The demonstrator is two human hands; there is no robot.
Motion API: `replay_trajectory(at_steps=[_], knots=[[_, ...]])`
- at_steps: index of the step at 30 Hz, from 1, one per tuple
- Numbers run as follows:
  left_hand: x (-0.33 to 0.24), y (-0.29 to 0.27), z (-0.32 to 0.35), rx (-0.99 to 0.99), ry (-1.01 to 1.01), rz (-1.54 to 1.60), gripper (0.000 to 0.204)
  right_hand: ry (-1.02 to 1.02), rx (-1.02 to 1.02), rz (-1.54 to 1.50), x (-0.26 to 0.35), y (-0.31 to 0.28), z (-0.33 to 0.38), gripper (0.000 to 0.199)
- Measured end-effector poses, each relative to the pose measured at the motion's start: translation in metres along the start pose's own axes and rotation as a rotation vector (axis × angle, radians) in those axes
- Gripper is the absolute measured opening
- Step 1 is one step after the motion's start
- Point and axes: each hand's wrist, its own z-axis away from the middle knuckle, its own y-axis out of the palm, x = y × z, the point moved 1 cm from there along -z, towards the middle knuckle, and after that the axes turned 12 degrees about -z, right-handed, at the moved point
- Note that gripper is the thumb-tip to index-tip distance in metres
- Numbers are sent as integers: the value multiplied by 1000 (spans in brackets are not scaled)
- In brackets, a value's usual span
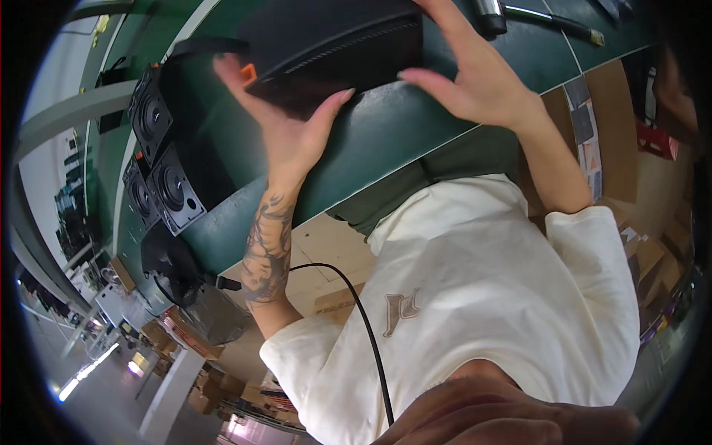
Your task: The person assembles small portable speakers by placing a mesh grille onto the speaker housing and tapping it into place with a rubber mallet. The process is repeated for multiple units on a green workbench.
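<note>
Over the green bench [386,141], the black box [341,63] is gripped between the left hand [289,133] and right hand [486,85], its long axis slanted from near left to far right.

From afar I see a green bench [378,144], tan floor [337,241] below, grey frame [74,110] and bright light [87,372] leftward.

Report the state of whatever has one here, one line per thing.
Black box, held at both ends.
Left hand, gripping the box's left end.
Right hand, gripping its right end.
Speakers, grouped on the green table, cones exposed.
Black cable, slack, curving.
Slim tool, lying down.
</note>
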Motion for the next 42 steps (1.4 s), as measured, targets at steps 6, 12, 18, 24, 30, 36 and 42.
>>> replay_trajectory(at_steps=[6,12,18,24,30,36,42], knots=[[-12,12,6,45,1,453,138,61,-514,-643,8,42,-1,85],[-26,13,-11,-213,-149,830,91,44,-680,-603,-7,62,-13,75],[-40,10,-18,-157,-241,869,81,101,-711,-695,0,55,-14,77],[-35,7,-13,-138,-260,843,83,151,-687,-872,9,53,-17,79],[-44,6,-21,-65,-16,828,86,110,-724,-772,6,58,-17,77],[-29,16,-20,-183,-117,675,75,163,-733,-790,4,56,-18,74],[-14,5,-24,-174,-69,388,83,120,-468,-424,-4,21,-10,81]])
